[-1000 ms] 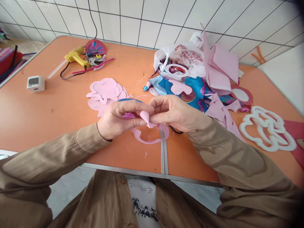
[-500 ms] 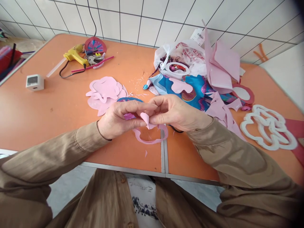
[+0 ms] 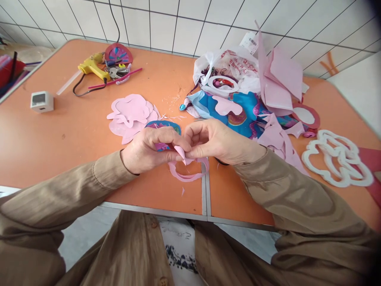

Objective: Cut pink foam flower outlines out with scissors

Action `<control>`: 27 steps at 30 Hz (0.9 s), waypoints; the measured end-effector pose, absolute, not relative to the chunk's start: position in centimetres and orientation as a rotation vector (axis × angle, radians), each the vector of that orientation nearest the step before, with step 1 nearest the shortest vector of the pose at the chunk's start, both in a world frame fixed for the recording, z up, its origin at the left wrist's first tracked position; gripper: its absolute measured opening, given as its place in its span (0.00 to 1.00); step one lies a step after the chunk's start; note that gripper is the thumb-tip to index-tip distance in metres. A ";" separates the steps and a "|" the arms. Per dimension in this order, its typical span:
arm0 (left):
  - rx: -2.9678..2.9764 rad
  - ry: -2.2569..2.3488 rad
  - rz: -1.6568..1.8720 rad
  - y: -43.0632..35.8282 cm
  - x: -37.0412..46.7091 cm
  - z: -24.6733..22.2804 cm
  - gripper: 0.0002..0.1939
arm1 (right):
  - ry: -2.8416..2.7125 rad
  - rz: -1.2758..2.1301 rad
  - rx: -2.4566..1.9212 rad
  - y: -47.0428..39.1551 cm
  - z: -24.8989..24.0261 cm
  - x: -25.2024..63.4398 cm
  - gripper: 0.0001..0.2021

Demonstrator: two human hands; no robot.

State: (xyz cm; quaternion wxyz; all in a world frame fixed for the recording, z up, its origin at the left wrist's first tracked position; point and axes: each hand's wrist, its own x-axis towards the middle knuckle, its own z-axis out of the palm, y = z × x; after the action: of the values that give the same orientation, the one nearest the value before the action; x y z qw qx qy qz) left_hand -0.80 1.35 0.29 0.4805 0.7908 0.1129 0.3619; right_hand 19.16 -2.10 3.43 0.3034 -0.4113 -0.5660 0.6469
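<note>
A pink felt cut-out ring (image 3: pixel 187 178) with a wavy outline hangs low over the orange table, in front of my body. My left hand (image 3: pixel 153 149) pinches its upper part between thumb and fingers, where a small flap (image 3: pixel 180 152) is folded up. Close against it, my right hand (image 3: pixel 208 142) grips the same piece with thumb and bent fingers. The fingers hide most of its top edge. Behind my left hand lies a blue patterned piece (image 3: pixel 163 124), partly covered. Beyond it sits a pile of pink felt cut-outs (image 3: pixel 132 111).
A yellow glue gun (image 3: pixel 93 66) and a small white box (image 3: pixel 42 101) lie at the left. Toward the back right are a plastic bag (image 3: pixel 238 65), pink felt sheets (image 3: pixel 284 75) and pink scraps (image 3: pixel 279 139). White cloud-shaped frames (image 3: pixel 335 159) lie at the right.
The fingers of both hands have shifted slightly and the small pink flap now stands at a different angle. More of the blue patterned piece shows behind my left hand.
</note>
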 end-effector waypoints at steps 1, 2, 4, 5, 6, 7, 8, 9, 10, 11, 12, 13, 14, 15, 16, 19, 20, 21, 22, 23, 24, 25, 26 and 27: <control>1.964 0.270 0.892 1.4 -0.9 0.4 0.08 | -1.531 1.678 -1.100 -2.2 3.6 19.2 0.08; 2.003 0.260 0.903 1.4 -0.9 0.5 0.08 | -1.568 1.634 -1.109 -2.2 3.7 19.1 0.08; 2.096 0.225 0.929 1.4 -1.1 0.7 0.07 | -1.649 1.537 -1.112 -2.4 4.1 19.2 0.08; 2.149 0.192 0.953 1.5 -1.1 0.9 0.07 | -1.689 1.486 -1.108 -2.5 4.3 19.2 0.08; 2.205 0.155 0.981 1.5 -1.2 1.0 0.06 | -1.730 1.435 -1.102 -2.6 4.4 19.2 0.09; 2.260 0.120 1.013 1.5 -1.3 1.2 0.06 | -1.771 1.382 -1.101 -2.7 4.5 19.2 0.09; 2.312 0.094 1.041 1.5 -1.4 1.3 0.06 | -1.810 1.323 -1.105 -2.8 4.7 19.2 0.08; 2.361 0.086 1.064 1.4 -1.4 1.4 0.07 | -1.845 1.249 -1.113 -3.0 4.9 19.3 0.07; 2.407 0.101 1.081 1.3 -1.5 1.4 0.07 | -1.871 1.151 -1.125 -3.3 5.1 19.3 0.05; 2.452 0.134 1.098 1.2 -1.6 1.5 0.08 | -1.883 1.028 -1.136 -3.5 5.4 19.4 0.04; 2.495 0.175 1.116 1.1 -1.7 1.6 0.08 | -1.879 0.889 -1.138 -3.9 5.7 19.4 0.03; 2.538 0.215 1.140 0.9 -1.8 1.7 0.09 | -1.857 0.742 -1.137 -4.2 6.1 19.6 0.04; 2.575 0.232 1.180 0.8 -2.0 1.8 0.09 | -1.820 0.610 -1.136 -4.5 6.6 19.8 0.05; 2.608 0.240 1.207 0.6 -2.2 1.9 0.09 | -1.783 0.516 -1.145 -4.8 7.0 20.0 0.04; 2.634 0.243 1.227 0.5 -2.4 1.9 0.08 | -1.763 0.487 -1.169 -4.9 7.4 20.3 0.03; 2.684 0.220 1.248 0.2 -3.0 1.4 0.10 | -1.875 0.892 -1.262 -4.8 8.0 21.0 0.19; 2.675 0.239 1.278 0.2 -3.1 1.1 0.12 | -1.920 1.139 -1.262 -4.5 7.9 21.0 0.23; 2.628 0.221 1.400 0.2 -3.2 0.7 0.13 | -1.916 1.353 -1.233 -4.2 7.6 20.9 0.27; 2.598 0.178 1.468 0.2 -3.2 0.3 0.14 | -1.863 1.540 -1.216 -3.9 7.1 20.7 0.30; 2.601 0.152 1.492 0.2 -3.2 0.0 0.15 | -1.774 1.689 -1.204 -3.6 6.5 20.5 0.32; 2.624 0.127 1.535 0.3 -3.1 -0.3 0.15 | -1.662 1.800 -1.181 -3.3 5.9 20.1 0.33; 2.693 0.099 1.568 0.3 -3.1 -0.4 0.14 | -1.551 1.894 -1.159 -3.2 5.3 19.7 0.32; 2.767 0.065 1.610 0.3 -3.0 -0.5 0.13 | -1.449 1.958 -1.135 -3.1 4.7 19.3 0.31; 2.839 0.033 1.647 0.2 -2.9 -0.4 0.11 | -1.357 2.004 -1.115 -3.2 4.2 18.9 0.30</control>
State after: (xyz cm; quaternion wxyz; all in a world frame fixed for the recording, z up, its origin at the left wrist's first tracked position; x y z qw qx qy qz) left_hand -2.90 0.24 -0.40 -0.0704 0.8628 0.0100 0.5005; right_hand 18.88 -3.18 4.22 0.2360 -0.4067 -0.4948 0.7308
